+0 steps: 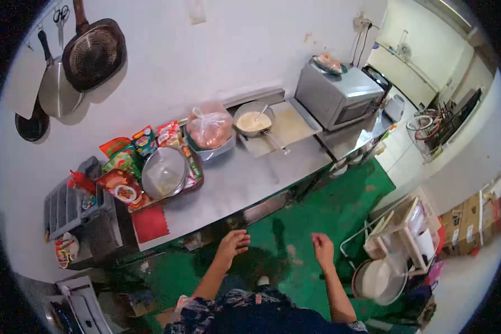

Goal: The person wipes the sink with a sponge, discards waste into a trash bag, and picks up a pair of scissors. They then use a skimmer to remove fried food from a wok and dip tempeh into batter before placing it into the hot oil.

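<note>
My left hand (232, 249) hangs in the air just off the front edge of the steel counter (228, 192), fingers loosely bent and apart, with nothing in it. My right hand (323, 250) is held over the green floor (295, 278), away from the counter, its fingers loosely curled and no object visible in them. On the counter, a pan (254, 119) holds a pale mixture with a utensil in it, its handle toward me. Left of it stand a tied plastic bag (209, 128) in a tub and a metal bowl (165, 172) beside several colourful food packets (122, 161).
A microwave (342, 92) with a bag on top stands at the right end. A red cloth (150, 224) lies by a grey organizer (75, 195). Pans (94, 55) hang on the wall. A wooden rack (401, 228) and clear bucket (381, 278) stand at right.
</note>
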Tool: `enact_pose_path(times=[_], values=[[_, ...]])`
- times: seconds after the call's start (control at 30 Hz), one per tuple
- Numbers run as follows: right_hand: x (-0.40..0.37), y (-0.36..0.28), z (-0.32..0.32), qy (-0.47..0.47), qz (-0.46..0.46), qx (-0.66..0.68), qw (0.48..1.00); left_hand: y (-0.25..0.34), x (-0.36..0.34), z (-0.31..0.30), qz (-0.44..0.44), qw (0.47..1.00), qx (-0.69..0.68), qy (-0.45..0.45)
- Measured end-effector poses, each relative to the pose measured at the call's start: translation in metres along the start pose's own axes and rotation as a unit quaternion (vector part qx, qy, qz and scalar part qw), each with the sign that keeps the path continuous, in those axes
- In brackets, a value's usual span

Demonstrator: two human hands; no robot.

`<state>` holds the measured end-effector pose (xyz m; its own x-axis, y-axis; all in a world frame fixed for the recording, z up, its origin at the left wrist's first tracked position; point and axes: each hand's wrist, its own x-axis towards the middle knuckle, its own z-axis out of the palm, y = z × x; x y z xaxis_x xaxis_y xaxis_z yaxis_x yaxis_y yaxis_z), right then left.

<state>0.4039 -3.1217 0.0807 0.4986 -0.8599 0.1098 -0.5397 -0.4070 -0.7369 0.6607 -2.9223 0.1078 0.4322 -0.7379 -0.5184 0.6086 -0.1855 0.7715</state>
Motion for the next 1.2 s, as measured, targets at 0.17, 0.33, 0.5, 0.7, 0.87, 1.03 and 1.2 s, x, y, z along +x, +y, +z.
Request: enact_pose_path(times=[0.17,0.33,0.5,0.7,0.87,1.03,1.2], values=[[0.191,-0.074,-0.005,0.027,-0.131,0.075,0.988,0.056,0.127,0.068,0.030,0.999,-0.027,-0.030],[0.362,-0.131,0.048,0.014,-0.256,0.029,0.966,0.100,0.259,0.112,0.034,0.991,-0.129,-0.019],[0.485,-0.137,0.113,-0.082,-0.385,-0.133,0.910,0.121,0.345,0.139,-0.056,0.979,-0.184,0.073],[0.567,-0.121,0.200,-0.073,-0.568,-0.240,0.784,0.120,0.362,0.165,-0.029,0.951,-0.294,0.092],[0.605,-0.088,0.241,-0.071,-0.647,-0.221,0.726,0.130,0.360,0.178,-0.011,0.963,-0.222,0.156],[0.612,-0.109,0.210,-0.221,-0.645,-0.262,0.683,0.113,0.365,0.180,0.048,0.963,-0.167,0.204],[0.616,-0.097,0.214,-0.235,-0.657,-0.232,0.678,0.118,0.352,0.195,0.025,0.967,-0.112,0.226]])
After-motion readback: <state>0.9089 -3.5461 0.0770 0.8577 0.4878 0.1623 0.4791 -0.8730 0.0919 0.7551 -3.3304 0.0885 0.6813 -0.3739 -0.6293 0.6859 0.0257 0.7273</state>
